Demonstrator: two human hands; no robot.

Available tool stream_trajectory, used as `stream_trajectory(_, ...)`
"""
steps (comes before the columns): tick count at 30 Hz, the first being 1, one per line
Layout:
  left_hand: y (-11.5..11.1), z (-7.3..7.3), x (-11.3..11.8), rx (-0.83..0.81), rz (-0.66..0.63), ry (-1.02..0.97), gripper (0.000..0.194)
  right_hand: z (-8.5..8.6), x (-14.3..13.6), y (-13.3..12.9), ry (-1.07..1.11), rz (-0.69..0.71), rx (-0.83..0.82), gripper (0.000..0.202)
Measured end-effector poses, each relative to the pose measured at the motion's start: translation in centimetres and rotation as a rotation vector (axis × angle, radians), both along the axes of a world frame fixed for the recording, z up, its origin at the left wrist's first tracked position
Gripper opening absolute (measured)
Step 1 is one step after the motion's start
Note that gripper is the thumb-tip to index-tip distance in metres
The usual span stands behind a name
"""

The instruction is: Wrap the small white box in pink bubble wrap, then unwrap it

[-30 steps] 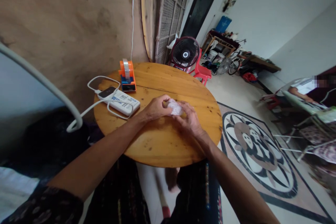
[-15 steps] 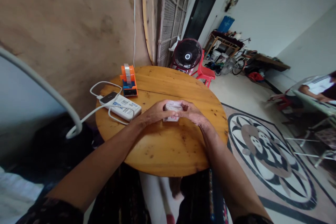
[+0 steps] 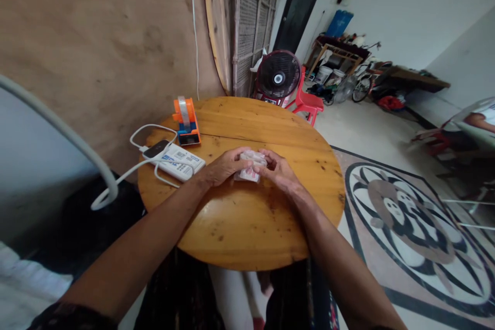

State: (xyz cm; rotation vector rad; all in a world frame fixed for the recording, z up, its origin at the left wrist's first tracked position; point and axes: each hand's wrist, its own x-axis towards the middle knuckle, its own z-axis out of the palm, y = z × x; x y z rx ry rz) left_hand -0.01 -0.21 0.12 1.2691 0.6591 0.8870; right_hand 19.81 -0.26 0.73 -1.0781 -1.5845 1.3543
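Between my hands, on the round wooden table point(image 3: 247, 227), is a small white packet point(image 3: 250, 174) in what looks like clear plastic, with reddish print on its near face. My left hand point(image 3: 227, 166) grips its left side, thumb across the front. On the right side my right hand point(image 3: 279, 169) holds it with curled fingers, the thumb reaching over the front. Both thumbs come close together near the middle. My fingertips at the far side are partly hidden by the packet.
An orange and blue tape dispenser point(image 3: 187, 121) stands at the back left. Nearer lies a white printed box point(image 3: 180, 162) with a dark device point(image 3: 158, 148) and a looped white cable on it. Beyond the table are a fan point(image 3: 279, 75) and a red chair point(image 3: 309, 100).
The view has shifted and turned slightly. Both hands still hold the packet, which now sits a little more tilted, with its wrapping more crumpled on top.
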Motion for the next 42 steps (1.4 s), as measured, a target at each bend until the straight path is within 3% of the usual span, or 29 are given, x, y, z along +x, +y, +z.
stream_trajectory(5, 0.1, 0.2, -0.1, -0.019, -0.027, 0.041, 0.058, 0.1, 1.1, 0.2, -0.123, 0.0, 0.078, 0.076)
stream_trajectory(10, 0.1, 0.2, 0.0, -0.035, -0.009, 0.049, 0.062, 0.0, 1.9, 0.8, -0.049, 0.016, 0.104, 0.059)
stream_trajectory(19, -0.7, 1.3, 0.4, 0.018, -0.022, 0.064, 0.062, -0.5, 0.2, 1.6, 0.07, -0.118, 0.155, 0.039)
stream_trajectory(25, -0.9, 1.7, 0.5, 0.059, -0.026, 0.114, 0.065, 0.3, -0.4, 1.1, 0.063, -0.174, 0.231, 0.03)
stream_trajectory(31, -0.3, 0.9, 0.2, 0.081, -0.022, 0.164, 0.049, 0.4, -0.9, 0.2, 0.031, -0.134, 0.27, 0.03)
stream_trajectory(42, 0.0, 0.4, 0.1, 0.041, 0.09, 0.208, 0.042, 0.8, -0.7, -0.9, -0.098, -0.02, 0.375, 0.023)
